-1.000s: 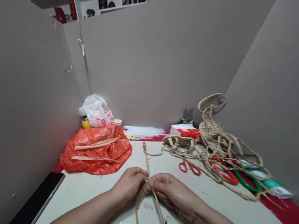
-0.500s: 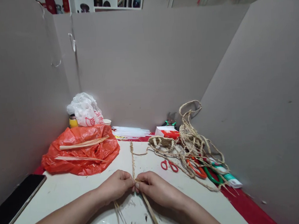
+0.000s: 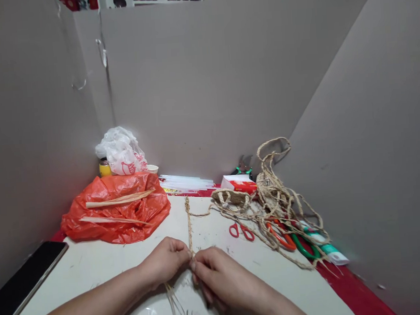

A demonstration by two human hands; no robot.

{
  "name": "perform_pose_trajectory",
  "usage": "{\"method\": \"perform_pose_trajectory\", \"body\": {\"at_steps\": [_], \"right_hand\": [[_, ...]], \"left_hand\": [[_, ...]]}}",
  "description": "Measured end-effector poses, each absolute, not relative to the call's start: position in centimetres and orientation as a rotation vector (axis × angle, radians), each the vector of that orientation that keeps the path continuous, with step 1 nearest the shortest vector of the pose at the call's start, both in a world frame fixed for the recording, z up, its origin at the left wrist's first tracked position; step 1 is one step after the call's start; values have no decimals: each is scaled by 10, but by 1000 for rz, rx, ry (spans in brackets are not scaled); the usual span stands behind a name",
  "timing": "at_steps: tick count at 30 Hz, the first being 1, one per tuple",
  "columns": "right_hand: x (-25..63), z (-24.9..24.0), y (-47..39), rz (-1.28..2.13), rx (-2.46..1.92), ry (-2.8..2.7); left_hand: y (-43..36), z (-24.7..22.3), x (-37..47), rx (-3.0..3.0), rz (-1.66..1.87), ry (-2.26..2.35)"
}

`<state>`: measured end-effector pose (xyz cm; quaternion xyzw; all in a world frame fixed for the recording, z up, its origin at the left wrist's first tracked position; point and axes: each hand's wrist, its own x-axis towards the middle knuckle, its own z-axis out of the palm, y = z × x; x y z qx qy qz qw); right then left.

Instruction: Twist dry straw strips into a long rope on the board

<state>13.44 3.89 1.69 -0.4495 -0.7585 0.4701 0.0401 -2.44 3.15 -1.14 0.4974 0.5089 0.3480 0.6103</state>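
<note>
left hand (image 3: pixel 168 260), right hand (image 3: pixel 218 276) both pinch near end of braided cord (image 3: pixel 189 226), equally close; long axis runs straight ahead, away.

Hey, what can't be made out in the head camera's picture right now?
All in the head view:
Lower end of the central cord: hidden by the left hand and right hand.
Near end of the black phone: cut off by the left edge.
Shelf objects: some cut off by the top edge.
Inside of the red bag: hidden by crumpled plastic.
</note>
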Motion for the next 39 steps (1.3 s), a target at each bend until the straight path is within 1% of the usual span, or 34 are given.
{"method": "perform_pose_trajectory", "body": {"at_steps": [1,5,7,9,11,15,16,17,20,22,23,28,31,35,39], "right_hand": [[130,15,34,1363,-1407,-2352],[120,21,15,794,-1495,-2536],[122,32,9,715,-1475,-2648],[129,46,9,798,-1352,-2736],[138,54,17,893,-1248,-2682],[151,46,49,867,-1312,-2208],[152,39,57,928,-1295,-2118],[150,31,63,1056,-1268,-2049],[143,12,70,1650,-1180,-1876],[139,5,69,1876,-1172,-1814],[138,4,68,1888,-1184,-1820],[141,2,69,1634,-1152,-2073],[142,1,71,1645,-1165,-2106],[137,1,68,1695,-1307,-1979],[129,-2,61,1512,-1377,-1970]], "left_hand": [[30,-9,-24,1104,802,1168],[27,1,-23,962,749,1141],[27,5,-23,957,745,1124],[27,7,-24,972,746,1102],[27,7,-25,972,755,1064],[28,5,-29,969,743,998],[28,4,-30,972,733,983],[28,4,-30,973,728,971],[30,3,-31,999,737,947],[30,3,-31,1023,737,955],[30,2,-31,1037,729,970],[30,-7,-28,1251,693,1115],[31,-11,-29,1418,682,1188],[32,0,-34,1638,586,1289],[27,15,-37,1896,436,1457]]}}
